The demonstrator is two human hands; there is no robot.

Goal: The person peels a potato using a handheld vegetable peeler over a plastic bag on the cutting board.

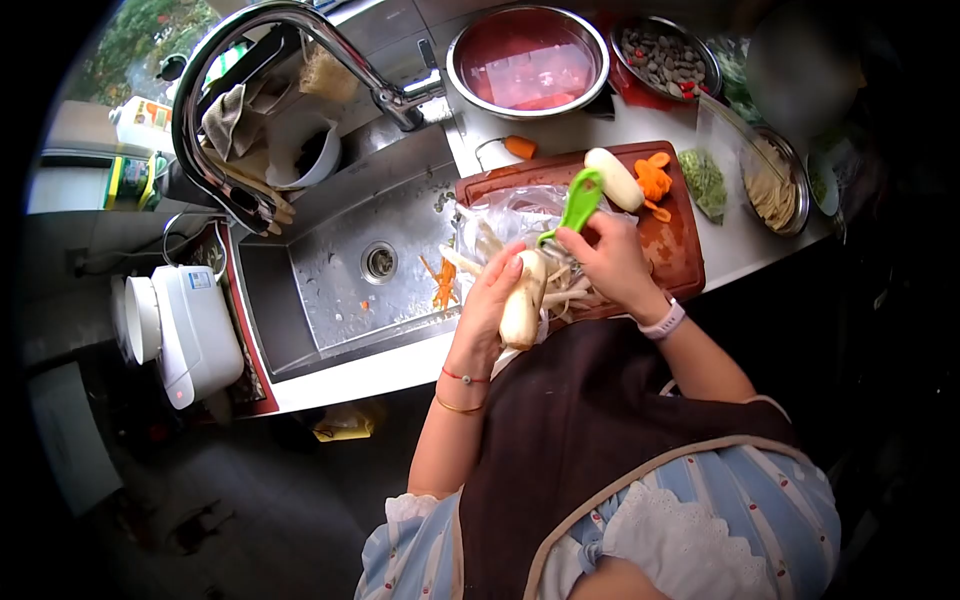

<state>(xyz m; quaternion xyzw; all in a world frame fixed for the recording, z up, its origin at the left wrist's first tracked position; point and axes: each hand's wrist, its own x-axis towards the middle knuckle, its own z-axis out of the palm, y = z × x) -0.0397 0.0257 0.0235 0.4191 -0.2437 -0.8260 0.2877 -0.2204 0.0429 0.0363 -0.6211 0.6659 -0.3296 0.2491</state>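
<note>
My left hand (490, 300) is wrapped round a pale, brown-tinged lotus root (522, 312), held tilted over the near edge of the cutting board. In my right hand (612, 262) is a green peeler (579, 203), its head close to the root's upper end. Pale peelings (570, 292) lie on a clear plastic bag (530, 203) beneath my hands. On the brown cutting board (680, 240) rest a smooth white root piece (614, 178) and carved orange carrot pieces (653, 180). The peeler's blade is too small to make out.
A steel sink (340, 290) with a curved tap (290, 15) lies left. Orange peelings (443, 283) hang at its edge. Behind the board are a carrot stub (519, 147), a basin of reddish liquid (528, 58) and a bowl of shellfish (664, 58).
</note>
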